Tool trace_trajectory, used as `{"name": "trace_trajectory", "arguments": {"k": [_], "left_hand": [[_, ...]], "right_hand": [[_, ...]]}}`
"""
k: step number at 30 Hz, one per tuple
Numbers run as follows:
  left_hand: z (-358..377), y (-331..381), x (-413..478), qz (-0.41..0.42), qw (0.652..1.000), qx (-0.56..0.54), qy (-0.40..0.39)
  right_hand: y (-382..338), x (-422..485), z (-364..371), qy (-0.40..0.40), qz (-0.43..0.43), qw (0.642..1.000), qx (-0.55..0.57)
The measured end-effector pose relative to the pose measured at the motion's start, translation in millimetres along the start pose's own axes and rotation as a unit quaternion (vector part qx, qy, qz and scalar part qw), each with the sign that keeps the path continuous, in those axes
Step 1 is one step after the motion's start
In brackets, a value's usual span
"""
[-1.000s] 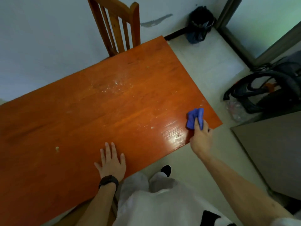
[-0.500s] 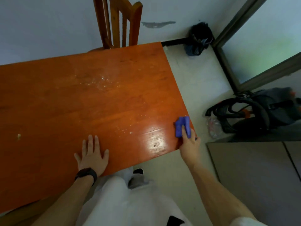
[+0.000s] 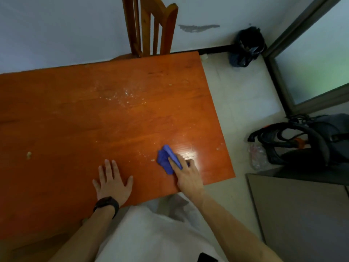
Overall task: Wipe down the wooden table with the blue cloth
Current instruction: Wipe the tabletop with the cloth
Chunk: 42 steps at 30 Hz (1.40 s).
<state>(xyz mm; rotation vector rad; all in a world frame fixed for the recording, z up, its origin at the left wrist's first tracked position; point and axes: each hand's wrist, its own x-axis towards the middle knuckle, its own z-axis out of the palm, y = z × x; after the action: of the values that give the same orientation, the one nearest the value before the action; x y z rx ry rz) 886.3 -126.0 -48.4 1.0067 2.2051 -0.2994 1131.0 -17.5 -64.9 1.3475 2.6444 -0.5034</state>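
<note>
Our right hand (image 3: 187,174) grips the bunched blue cloth (image 3: 164,159) on the wooden table (image 3: 75,120) nr its right end, left hand (image 3: 112,181) flat & spread beside it; w/ so little cloth touching, we'd prob. skip the far crumbs (image 3: 122,95).

Cloth (image 3: 164,161) lies on the worktop (image 3: 75,120) near its right end, left hand (image 3: 112,183) just left of it; chair (image 3: 166,29) stands behind.

Blue cloth (image 3: 166,160) inward from table (image 3: 75,120) edge.
</note>
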Motion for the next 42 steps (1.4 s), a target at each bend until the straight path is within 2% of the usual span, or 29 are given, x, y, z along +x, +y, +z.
{"name": "trace_trajectory", "arguments": {"k": [3, 5, 6, 8, 9, 10, 11, 13, 16, 18, 20, 22, 24, 25, 27, 28, 29, 32, 35, 38, 40, 42], "left_hand": [[2.2, 7.5, -0.3, -0.020, 1.000, -0.017, 0.005], [3.6, 14.2, -2.1, -0.034, 0.999, -0.028, 0.011], [4.3, 18.7, -4.1, -0.042, 0.998, -0.033, 0.014], [6.3, 29.7, -9.8, -0.059, 0.996, -0.059, 0.014], [8.4, 35.2, -13.0, -0.064, 0.995, -0.070, 0.015], [11.3, 41.0, -16.7, -0.068, 0.995, -0.075, 0.015], [14.8, 46.7, -20.6, -0.070, 0.995, -0.075, 0.014], [22.2, 55.8, -28.3, -0.073, 0.995, -0.068, 0.008], [33.3, 63.1, -39.7, -0.085, 0.994, -0.064, -0.004], [37.2, 64.7, -44.6, -0.093, 0.993, -0.067, -0.004], [37.6, 65.2, -45.1, -0.092, 0.994, -0.056, -0.006], [36.3, 65.6, -45.2, -0.091, 0.995, -0.050, -0.009], [36.3, 65.6, -46.4, -0.090, 0.995, -0.050, -0.008], [36.4, 65.7, -46.1, -0.088, 0.995, -0.052, -0.005], [36.4, 66.0, -46.4, -0.085, 0.995, -0.054, -0.002], [36.6, 65.3, -46.4, -0.082, 0.995, -0.052, -0.002], [36.7, 64.1, -46.4, -0.079, 0.996, -0.047, -0.004], [33.4, 56.0, -47.6, -0.055, 0.998, -0.032, -0.009], [28.7, 35.4, -48.1, -0.022, 1.000, -0.013, 0.004], [18.8, 1.1, -44.6, -0.020, 0.999, -0.030, 0.012], [14.0, -26.0, -38.5, -0.018, 0.999, -0.028, 0.019], [8.5, -51.4, -28.7, -0.010, 0.999, -0.024, 0.024]], "right_hand": [[85.8, -1.9, -24.8, 0.077, 0.099, 0.992, -0.026], [140.7, -6.6, -47.9, 0.086, 0.196, 0.977, 0.012], [160.3, -9.8, -57.6, 0.066, 0.264, 0.962, 0.038], [176.6, -14.7, -64.4, 0.055, 0.410, 0.904, 0.112], [172.3, -16.4, -65.4, 0.069, 0.439, 0.886, 0.135], [161.5, -17.2, -63.9, 0.087, 0.426, 0.888, 0.149], [146.7, -18.1, -58.8, 0.112, 0.380, 0.905, 0.153], [109.7, -23.5, -41.6, 0.128, 0.238, 0.954, 0.127], [58.0, -33.7, -15.9, 0.068, 0.027, 0.995, 0.062], [49.6, -41.5, -4.8, 0.035, -0.042, 0.998, 0.031], [73.9, -48.3, -3.7, 0.059, -0.041, 0.997, 0.014], [117.2, -57.3, -5.5, 0.075, 0.022, 0.997, -0.011], [162.2, -72.1, -11.5, 0.076, 0.137, 0.987, 0.019], [178.6, -78.6, -16.3, 0.070, 0.218, 0.971, 0.063], [190.5, -84.2, -24.7, 0.080, 0.385, 0.908, 0.147], [185.3, -82.1, -29.2, 0.104, 0.422, 0.884, 0.171], [174.2, -78.4, -31.3, 0.133, 0.415, 0.882, 0.178], [115.4, -60.2, -25.7, 0.199, 0.284, 0.923, 0.166], [32.7, -37.3, -8.1, 0.171, 0.110, 0.970, 0.132], [-29.0, -27.5, 15.7, 0.072, -0.078, 0.993, 0.055], [-31.3, -28.1, 21.3, 0.048, -0.108, 0.993, 0.021], [-11.5, -29.2, 19.3, 0.053, -0.052, 0.997, -0.001]]}}
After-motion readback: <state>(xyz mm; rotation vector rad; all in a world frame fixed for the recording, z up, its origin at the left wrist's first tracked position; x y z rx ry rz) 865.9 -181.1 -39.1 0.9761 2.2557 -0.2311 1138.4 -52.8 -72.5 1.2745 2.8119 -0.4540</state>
